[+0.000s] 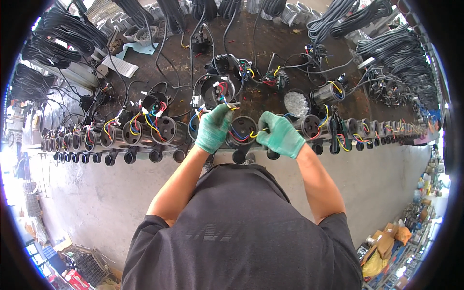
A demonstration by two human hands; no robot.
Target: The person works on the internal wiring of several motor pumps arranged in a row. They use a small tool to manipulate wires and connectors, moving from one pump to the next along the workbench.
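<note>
Between my hands sits an open dark cylindrical housing [243, 127] with blue, red and yellow wires curling out of its mouth. My left hand [214, 129], in a green glove with a darkened thumb area, is closed at the housing's upper left. Its fingertips pinch thin wires, a yellow one showing among them. At the housing's right, my right hand [281, 136], also gloved in green, is closed on a yellow wire [254, 135] that runs from the housing. Just beyond my left hand stands a larger round housing [217, 91] with red and white leads inside.
Similar housings [166, 130] line the bench's near edge on both sides. A tub of small clear-white pieces [296, 103] stands beyond my right hand. Coiled black cables [394, 50] crowd the far bench, and a paper sheet [120, 66] lies at left.
</note>
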